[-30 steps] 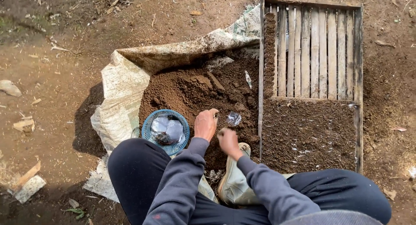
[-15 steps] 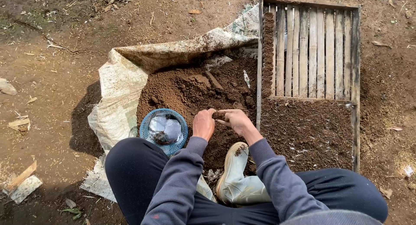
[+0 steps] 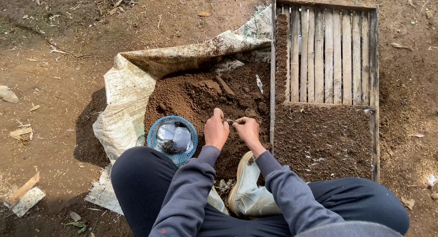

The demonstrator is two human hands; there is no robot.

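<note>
My left hand (image 3: 215,131) and my right hand (image 3: 247,127) meet over a heap of dark soil (image 3: 196,97). Their fingertips pinch a small plastic bag (image 3: 229,122) between them; it is mostly hidden by the fingers. The soil lies on a spread white woven sack (image 3: 125,109). Just left of my left hand sits a round blue basket (image 3: 157,127) holding crumpled clear plastic bags (image 3: 174,137). My grey sleeves and dark trousers fill the bottom of the view.
A slatted wooden tray (image 3: 337,50) lies to the right; its near half is packed with small soil-filled bags (image 3: 324,141), and one column of them (image 3: 282,59) runs up its left side. A pale rubber boot (image 3: 246,191) is under my arms. Bare dirt with wood scraps (image 3: 23,196) surrounds everything.
A second ago my right hand held the clear bag apart from the left. Both hands have since come together on it, slightly lower over the soil.
</note>
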